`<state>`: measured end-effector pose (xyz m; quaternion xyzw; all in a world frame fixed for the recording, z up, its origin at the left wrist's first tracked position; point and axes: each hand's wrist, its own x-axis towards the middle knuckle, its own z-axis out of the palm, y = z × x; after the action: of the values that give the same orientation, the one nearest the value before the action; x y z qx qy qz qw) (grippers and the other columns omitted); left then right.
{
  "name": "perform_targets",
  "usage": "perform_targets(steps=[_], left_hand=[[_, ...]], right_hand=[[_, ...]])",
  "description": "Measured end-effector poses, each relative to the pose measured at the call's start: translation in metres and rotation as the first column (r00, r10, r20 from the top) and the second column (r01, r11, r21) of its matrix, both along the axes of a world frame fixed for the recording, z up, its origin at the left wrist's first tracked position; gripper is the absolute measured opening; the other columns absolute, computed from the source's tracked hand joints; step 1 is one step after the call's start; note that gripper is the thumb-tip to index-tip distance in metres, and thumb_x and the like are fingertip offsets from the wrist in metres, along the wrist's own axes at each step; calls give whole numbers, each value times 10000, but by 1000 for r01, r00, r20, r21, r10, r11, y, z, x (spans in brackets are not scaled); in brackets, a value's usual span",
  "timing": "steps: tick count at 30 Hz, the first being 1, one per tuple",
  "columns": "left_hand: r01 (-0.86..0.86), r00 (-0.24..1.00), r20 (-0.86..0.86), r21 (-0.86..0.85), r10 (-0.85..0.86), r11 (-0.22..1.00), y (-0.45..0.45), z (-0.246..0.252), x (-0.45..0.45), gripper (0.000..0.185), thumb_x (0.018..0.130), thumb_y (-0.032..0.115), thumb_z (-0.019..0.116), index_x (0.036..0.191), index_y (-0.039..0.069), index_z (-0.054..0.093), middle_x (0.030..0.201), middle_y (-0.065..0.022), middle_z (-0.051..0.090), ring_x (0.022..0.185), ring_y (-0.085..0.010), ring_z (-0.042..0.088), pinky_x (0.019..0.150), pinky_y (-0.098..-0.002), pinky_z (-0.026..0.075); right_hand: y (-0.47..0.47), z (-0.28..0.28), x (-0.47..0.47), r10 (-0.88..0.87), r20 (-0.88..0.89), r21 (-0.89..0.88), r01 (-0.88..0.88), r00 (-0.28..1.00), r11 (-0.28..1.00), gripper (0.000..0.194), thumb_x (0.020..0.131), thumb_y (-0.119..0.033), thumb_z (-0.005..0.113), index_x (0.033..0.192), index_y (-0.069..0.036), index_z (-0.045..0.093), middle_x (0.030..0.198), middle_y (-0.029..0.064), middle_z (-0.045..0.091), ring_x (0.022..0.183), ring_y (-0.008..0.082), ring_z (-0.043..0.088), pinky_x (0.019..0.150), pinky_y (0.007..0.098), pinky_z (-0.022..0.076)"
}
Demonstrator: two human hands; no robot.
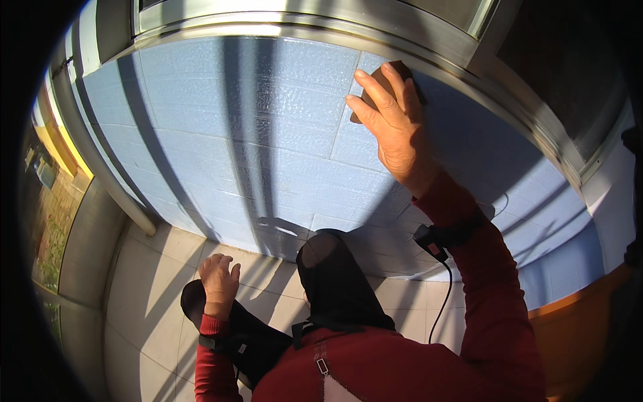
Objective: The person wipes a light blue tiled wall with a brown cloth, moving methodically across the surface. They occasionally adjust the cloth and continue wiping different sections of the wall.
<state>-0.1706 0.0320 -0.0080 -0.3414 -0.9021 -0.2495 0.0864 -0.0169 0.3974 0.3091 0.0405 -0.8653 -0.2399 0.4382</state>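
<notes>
My right hand (pixel 394 125) is spread over a flat brown pad (pixel 401 69) and presses it against a light-blue tiled wall (pixel 301 115). Whether the pad is a sponge or folded cloth cannot be made out; the palm and fingers hide much of it. The wall around the pad has a wet-looking shine in the sunlit parts, just below the window ledge. Lower down, my left hand (pixel 219 284) hovers over or rests at my bent left knee, with its fingers loosely curved, the thumb apart and nothing in it.
A metal window frame (pixel 311 20) runs along the wall's top. At the left stand a grey pipe (pixel 100 145) and a low parapet (pixel 88 236). Pale floor tiles (pixel 145 271) lie below. An orange surface (pixel 577 336) is at lower right; a black cable (pixel 447 296) hangs from my right wrist strap.
</notes>
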Motion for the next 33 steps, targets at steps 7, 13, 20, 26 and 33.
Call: perform_targets(steps=[7,13,20,26,33], left_hand=[[18,991,133,-96,-5,995,29,-12,7,218,821,310,769,959,142,777,1074,-54,706,1107,-302,600,1050,-498,379],[-119,983,146,56,110,991,19,4,-20,223,856,307,745,981,125,774,1073,-68,715,1112,-299,600,1061,-462,378],[-226,944,277,143,181,964,21,18,-97,250,901,313,718,1011,96,777,1057,-138,728,1043,-339,665,964,-462,471],[-340,915,309,245,259,908,11,-2,-143,236,935,308,690,1039,109,762,1077,-151,725,1045,-352,674,919,-444,517],[-170,963,254,291,96,941,-9,-9,-139,280,958,316,656,1081,78,739,1093,-166,715,978,-374,690,888,-454,531]], right_hand=[[-75,27,-119,246,10,17,-246,969,969,343,848,7,645,1151,-149,682,1472,9,517,1465,294,368,1234,494,311],[-40,13,-57,165,164,61,-177,973,982,402,860,-2,640,1231,-154,675,1471,-2,547,1443,259,416,1198,489,346],[-13,30,16,28,-196,9,-26,980,1000,448,945,48,578,1343,-155,608,1504,136,491,1417,439,418,1141,603,360],[-55,31,-118,75,-151,176,-48,986,983,423,883,28,635,1257,-163,679,1478,69,532,1408,354,449,1176,574,334],[-99,-24,-228,332,134,297,-357,934,885,308,827,-28,647,1124,-102,677,1412,77,555,1381,321,456,1180,497,365]])
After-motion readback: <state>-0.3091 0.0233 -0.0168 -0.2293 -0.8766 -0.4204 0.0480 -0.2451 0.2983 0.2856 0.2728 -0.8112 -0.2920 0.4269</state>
